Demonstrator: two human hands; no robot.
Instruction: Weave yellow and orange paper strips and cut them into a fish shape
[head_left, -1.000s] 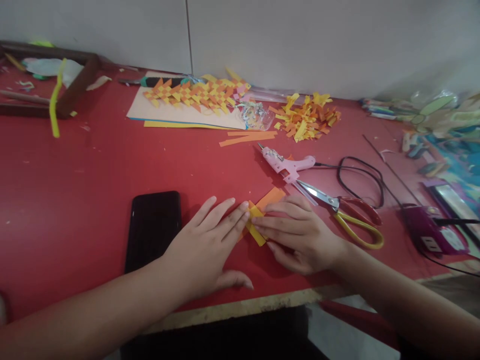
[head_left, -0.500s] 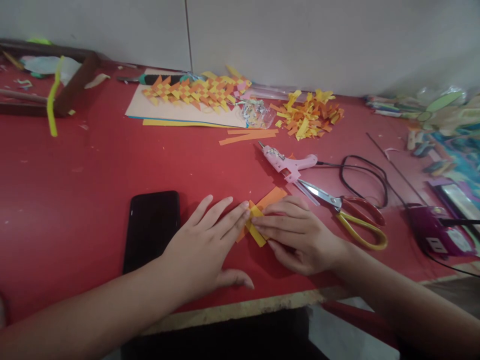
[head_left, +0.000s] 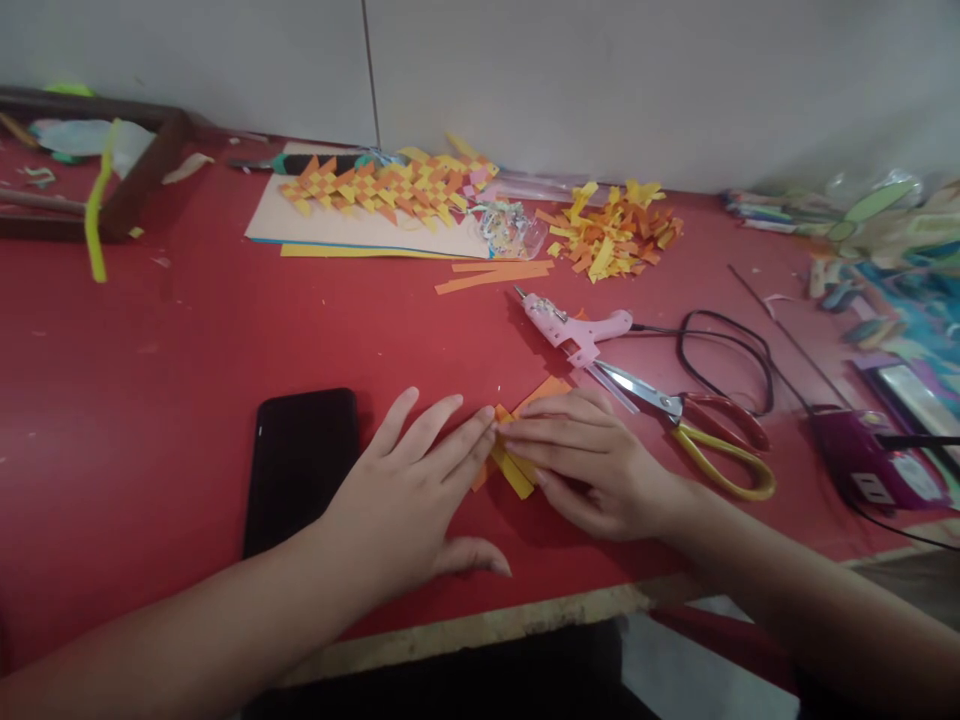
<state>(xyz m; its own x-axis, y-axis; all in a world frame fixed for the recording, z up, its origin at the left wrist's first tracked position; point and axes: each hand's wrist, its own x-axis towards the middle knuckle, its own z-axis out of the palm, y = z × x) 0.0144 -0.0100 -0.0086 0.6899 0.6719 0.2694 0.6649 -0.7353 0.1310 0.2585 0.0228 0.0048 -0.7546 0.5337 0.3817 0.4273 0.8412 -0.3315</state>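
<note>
Paper work sits on the red table [head_left: 187, 420], toward the near edge and right of that edge's midpoint: a yellow strip [head_left: 517, 478] crossing an orange strip [head_left: 553, 386], both partly covered by fingers. Key relation: the crossing lies directly between the two hands, at the fingertips of each, so neither is clearly nearer; the right hand [head_left: 604, 465] covers more of the paper. Yellow long axis slants from the far left toward the near edge, drifting right; orange runs the other way, its far end angling to the right. Left hand [head_left: 420, 480]: palm down, fingers spread, thumb well away; index and middle tips touch the far left end of the crossing, nothing gripped. Right hand: fingers extended close together, tips on the crossing, thumb near the yellow strip's near end; whether it pinches the paper cannot be told. Black phone [head_left: 301, 465] lies left of the left hand, partly behind the forearm. Pink glue gun [head_left: 574, 330] and scissors [head_left: 656, 400] lie beyond the right hand, scissor handles toward the table's right side. Labels: no brand or writing can be read; pale marks on the purple box [head_left: 855, 455] near the right end are too blurred.
</note>
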